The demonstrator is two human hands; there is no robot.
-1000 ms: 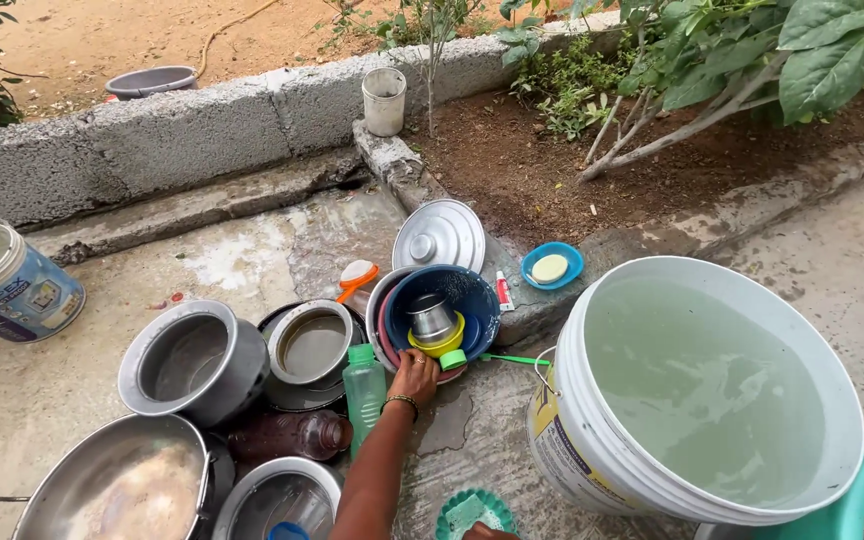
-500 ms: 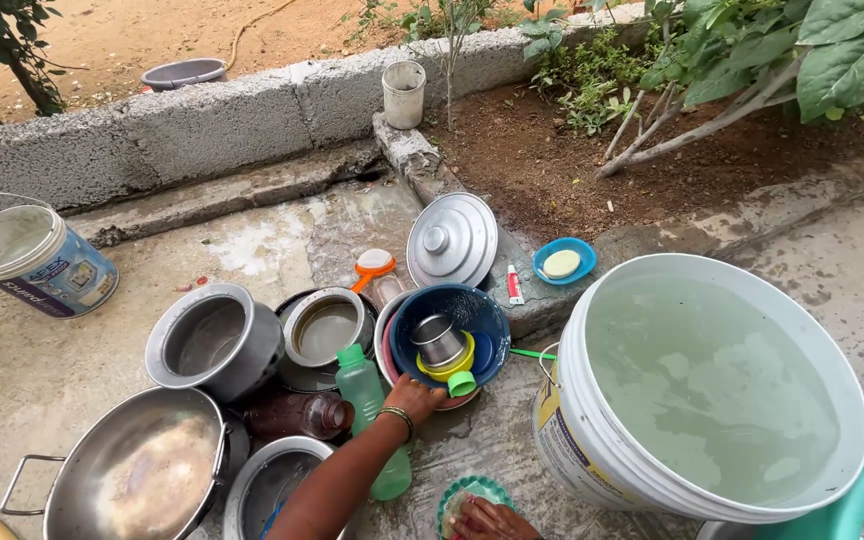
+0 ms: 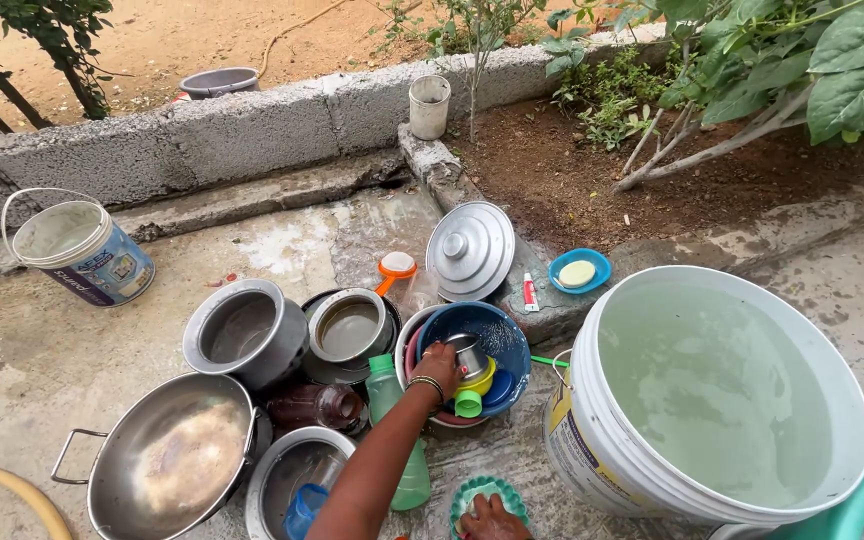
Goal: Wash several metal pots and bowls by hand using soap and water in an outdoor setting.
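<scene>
Resting right hand (image 3: 490, 519) on green scrubber dish (image 3: 476, 492) at near edge, fingers curled, grip unclear. Reaching left hand (image 3: 439, 365) into blue bowl (image 3: 504, 335), fingers closing on steel cup (image 3: 468, 354) nested over yellow bowl (image 3: 480, 381), beside green bottle (image 3: 392, 412). Judging pickup underway; lifting clear calling for firmer pinch, avoiding white water bucket (image 3: 592, 440) further right

Steel cup (image 3: 469, 354) inside blue bowl (image 3: 497, 333)

Green bottle (image 3: 399, 430) and water bucket (image 3: 592, 470) flank the blue bowl (image 3: 497, 335).
</scene>
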